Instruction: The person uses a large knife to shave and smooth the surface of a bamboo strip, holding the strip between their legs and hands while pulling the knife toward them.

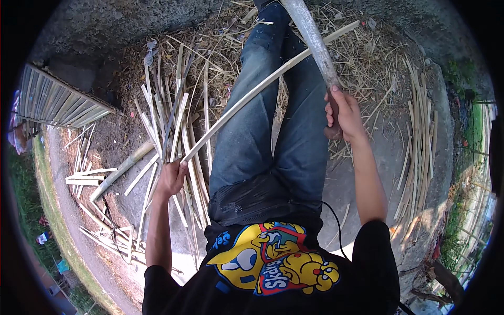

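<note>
My left hand (171, 177) is closed around the near end of a long pale bamboo strip (247, 98). The strip slants up to the right across my jeans-covered legs. In my right hand (344, 113) is the dark handle of a machete (319, 50), fingers wrapped round it. Its broad, worn grey blade points away from me and crosses over the strip near the far end. Whether blade and strip touch, I cannot tell. Beside my left hand lies a loose pile of split bamboo strips (193, 147), with a thin dark length among them.
A bundle of bamboo strips (417, 142) lies at the right. At the left are a thick bamboo pole (123, 170), more strips (107, 239) and a slatted bamboo panel (60, 100). Shavings (362, 63) litter the ground before a rough wall (121, 31).
</note>
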`<action>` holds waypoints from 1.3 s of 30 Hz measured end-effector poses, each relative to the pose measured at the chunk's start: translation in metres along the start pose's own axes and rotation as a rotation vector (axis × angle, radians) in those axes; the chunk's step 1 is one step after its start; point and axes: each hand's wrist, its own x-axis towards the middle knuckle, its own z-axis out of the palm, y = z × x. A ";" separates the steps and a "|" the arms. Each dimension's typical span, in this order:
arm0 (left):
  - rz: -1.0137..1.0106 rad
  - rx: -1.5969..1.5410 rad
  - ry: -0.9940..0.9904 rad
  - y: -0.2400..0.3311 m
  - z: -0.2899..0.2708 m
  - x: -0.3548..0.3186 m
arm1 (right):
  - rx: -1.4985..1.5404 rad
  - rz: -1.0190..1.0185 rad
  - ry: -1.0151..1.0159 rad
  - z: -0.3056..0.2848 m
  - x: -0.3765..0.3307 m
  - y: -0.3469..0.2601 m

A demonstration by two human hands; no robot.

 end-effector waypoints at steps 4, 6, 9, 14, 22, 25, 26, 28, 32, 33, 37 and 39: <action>0.042 0.025 0.030 -0.002 -0.001 0.002 | -0.083 -0.025 0.070 0.004 0.015 -0.002; -0.018 0.046 -0.006 -0.002 -0.001 0.002 | -0.073 -0.015 0.094 0.002 0.024 -0.010; -0.042 0.073 -0.021 0.002 -0.001 0.004 | -0.050 0.011 0.091 0.006 0.030 -0.019; 0.041 0.014 0.011 0.012 0.003 0.004 | -0.068 0.158 -0.078 0.038 0.012 0.004; 0.019 -0.044 -0.004 0.009 0.002 0.003 | 0.094 0.087 0.090 0.034 0.036 -0.027; 0.000 -0.031 -0.056 0.013 0.004 0.012 | 0.124 0.091 0.085 0.046 0.033 -0.027; 0.016 -0.041 -0.024 0.015 0.005 0.014 | 0.016 0.120 -0.008 0.058 0.025 -0.014; -0.015 -0.082 -0.068 0.016 0.006 0.015 | -0.098 0.155 -0.074 0.064 0.013 0.008; 0.021 -0.092 -0.124 0.013 0.004 0.008 | 0.024 0.243 -0.160 0.048 0.019 0.016; 0.011 -0.079 -0.080 0.012 0.002 0.006 | 0.020 0.190 -0.205 0.041 0.028 0.006; 0.114 -0.058 0.003 0.016 0.002 0.011 | 0.144 0.121 0.154 0.032 0.049 -0.045; -0.080 0.007 -0.129 0.024 0.005 0.017 | 0.053 0.166 0.101 0.045 0.040 -0.048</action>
